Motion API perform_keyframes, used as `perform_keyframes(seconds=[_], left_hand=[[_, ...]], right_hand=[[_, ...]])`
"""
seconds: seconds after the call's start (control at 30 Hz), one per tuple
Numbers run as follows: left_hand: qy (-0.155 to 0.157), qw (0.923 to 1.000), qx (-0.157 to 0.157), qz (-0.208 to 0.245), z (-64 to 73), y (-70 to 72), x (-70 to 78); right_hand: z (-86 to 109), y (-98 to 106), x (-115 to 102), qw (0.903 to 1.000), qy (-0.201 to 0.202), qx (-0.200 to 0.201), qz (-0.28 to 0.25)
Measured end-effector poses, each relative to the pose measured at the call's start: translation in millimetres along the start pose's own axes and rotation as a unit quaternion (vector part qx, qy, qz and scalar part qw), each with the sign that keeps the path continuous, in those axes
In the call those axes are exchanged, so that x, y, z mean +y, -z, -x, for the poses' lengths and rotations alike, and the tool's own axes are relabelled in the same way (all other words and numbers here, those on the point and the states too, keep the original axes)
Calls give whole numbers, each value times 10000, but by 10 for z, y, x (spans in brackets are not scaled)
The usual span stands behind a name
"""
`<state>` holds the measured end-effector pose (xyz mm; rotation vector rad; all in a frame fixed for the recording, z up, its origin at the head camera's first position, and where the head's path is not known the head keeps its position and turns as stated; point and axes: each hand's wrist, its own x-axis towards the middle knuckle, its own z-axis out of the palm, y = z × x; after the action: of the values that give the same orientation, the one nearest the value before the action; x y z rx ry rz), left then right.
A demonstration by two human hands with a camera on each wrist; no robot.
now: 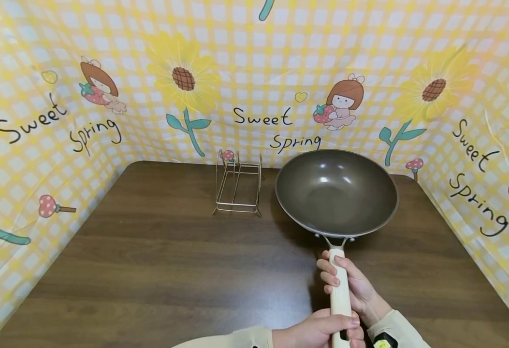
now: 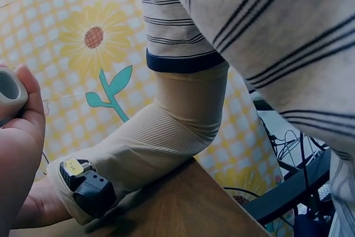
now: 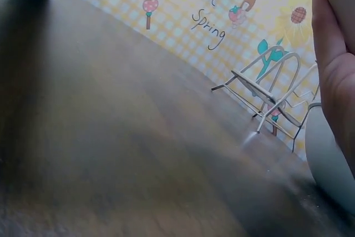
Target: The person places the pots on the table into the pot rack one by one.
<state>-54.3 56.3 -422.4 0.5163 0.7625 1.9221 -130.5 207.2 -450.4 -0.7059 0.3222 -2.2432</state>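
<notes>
From my remote station I saw both hands gripping the handle (image 1: 340, 292) of a pan (image 1: 337, 193). The right hand (image 1: 360, 287) had the upper part, near the metal fork that joins handle to pan; its fingers curled round, with their tips showing on the handle's left side and the thumb along the other. The left hand (image 1: 317, 329) was closer to me, curled round the lower end with its thumb laid across the top. Neither hand had any gap around what it held.

The pan lay straight out beyond the right hand, its dark, glossy inside facing the head camera. In the right wrist view I made out its pale outside just beside the table (image 1: 171, 261), but I could not tell whether the two touched.

A wire rack (image 1: 236, 186) stood on the table beyond the hands and to their left, just beside the pan and apart from it. Farther out, past rack and pan, hung a yellow checked cloth (image 1: 254, 63) printed with sunflowers and "Sweet Spring"; it also ran along both sides of the hands.

A small black camera (image 2: 95, 192) sat on the right wrist, over a beige sleeve (image 2: 150, 131).
</notes>
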Motion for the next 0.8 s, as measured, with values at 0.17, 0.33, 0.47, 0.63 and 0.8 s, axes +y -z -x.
perform_keyframes(seconds=[0.17, 0.33, 0.47, 0.63, 0.8], left_hand=[[-104, 9998, -70, -159, 7, -18, 29], [-40, 9959, 144, -897, 56, -51, 53], [-34, 9947, 172, -1013, 71, -78, 74], [-447, 9948, -251, -877, 47, -58, 106], [-394, 9974, -559, -226, 46, -64, 172]], right_hand=[[-28, -50, -32, 9997, 54, -145, 188], [-76, -132, -47, 9984, 137, -391, 379], [-120, -196, -66, 9966, 189, -594, 535], [-202, -263, -119, 9956, 237, -686, 598], [-284, -295, -158, 9950, 298, -711, 637]])
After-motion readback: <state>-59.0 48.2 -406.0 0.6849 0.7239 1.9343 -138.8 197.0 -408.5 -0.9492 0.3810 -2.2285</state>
